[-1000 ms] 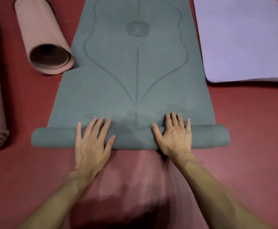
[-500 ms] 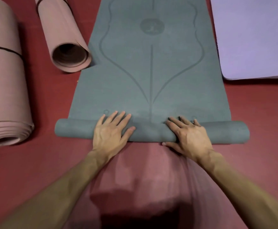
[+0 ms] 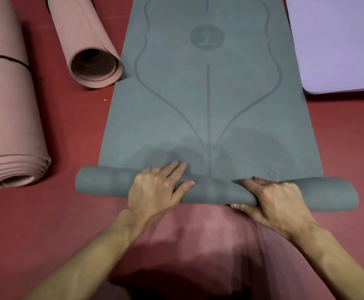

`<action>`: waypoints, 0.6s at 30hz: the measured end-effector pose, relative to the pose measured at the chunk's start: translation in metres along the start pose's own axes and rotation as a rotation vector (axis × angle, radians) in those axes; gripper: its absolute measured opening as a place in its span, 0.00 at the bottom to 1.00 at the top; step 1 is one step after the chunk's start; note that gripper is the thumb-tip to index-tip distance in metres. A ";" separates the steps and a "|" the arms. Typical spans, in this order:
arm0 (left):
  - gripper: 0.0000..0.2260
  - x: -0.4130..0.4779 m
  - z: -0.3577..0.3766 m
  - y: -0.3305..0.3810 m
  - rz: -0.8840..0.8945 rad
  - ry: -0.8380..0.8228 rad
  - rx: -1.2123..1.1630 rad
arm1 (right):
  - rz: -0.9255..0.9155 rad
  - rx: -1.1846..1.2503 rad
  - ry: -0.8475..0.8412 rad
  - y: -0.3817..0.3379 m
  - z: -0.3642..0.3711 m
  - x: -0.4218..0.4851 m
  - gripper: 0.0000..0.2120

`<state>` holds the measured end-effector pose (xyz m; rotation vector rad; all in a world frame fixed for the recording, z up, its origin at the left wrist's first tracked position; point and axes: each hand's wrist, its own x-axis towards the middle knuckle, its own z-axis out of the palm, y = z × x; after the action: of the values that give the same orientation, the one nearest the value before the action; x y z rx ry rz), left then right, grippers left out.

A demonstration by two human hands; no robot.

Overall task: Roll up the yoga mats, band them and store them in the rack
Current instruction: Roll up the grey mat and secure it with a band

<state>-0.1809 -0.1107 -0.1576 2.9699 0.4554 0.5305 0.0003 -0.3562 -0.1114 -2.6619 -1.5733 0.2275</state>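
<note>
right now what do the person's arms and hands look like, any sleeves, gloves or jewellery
Both arms are bare as far as the view reaches, and no sleeves show. The left hand and right hand wear no gloves. No watch, bracelet or ring is visible on the wrists or fingers. No markings stand out on the left forearm or right forearm.

Banded roll (image 3: 10, 105) left of half-rolled mat (image 3: 209, 118)

I see the teal mat (image 3: 209, 118) flat, near end rolled; banded pink roll (image 3: 7, 109) and looser pink roll (image 3: 83, 40) left; lilac mat (image 3: 337, 40) flat right.
</note>
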 end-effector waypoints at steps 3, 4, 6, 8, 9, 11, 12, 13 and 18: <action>0.27 -0.029 0.002 0.012 -0.041 -0.070 -0.028 | 0.012 0.000 -0.033 -0.009 0.008 -0.026 0.27; 0.24 -0.035 0.004 0.014 -0.046 -0.079 -0.020 | 0.027 0.002 -0.029 -0.011 0.012 -0.032 0.29; 0.22 -0.037 0.005 0.015 -0.060 -0.118 -0.007 | 0.074 0.017 -0.022 -0.014 0.018 -0.037 0.34; 0.22 -0.035 0.006 0.017 -0.065 -0.169 -0.018 | 0.122 0.046 -0.015 -0.018 0.021 -0.040 0.39; 0.22 -0.033 0.006 0.018 -0.063 -0.191 -0.026 | 0.150 0.056 0.003 -0.020 0.023 -0.039 0.41; 0.23 -0.027 0.005 0.015 -0.055 -0.231 -0.032 | 0.222 0.041 0.032 -0.023 0.025 -0.030 0.42; 0.23 -0.023 0.004 0.013 -0.055 -0.259 -0.035 | 0.269 0.021 0.031 -0.024 0.027 -0.022 0.42; 0.24 -0.018 0.003 0.011 -0.062 -0.297 -0.036 | 0.319 0.010 0.010 -0.024 0.028 -0.013 0.43; 0.29 0.000 -0.004 0.009 -0.095 -0.376 -0.037 | 0.473 0.017 -0.157 -0.020 0.031 0.014 0.48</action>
<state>-0.1802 -0.1194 -0.1523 2.8960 0.5343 -0.0313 -0.0149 -0.3355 -0.1408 -3.0248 -0.9331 0.4711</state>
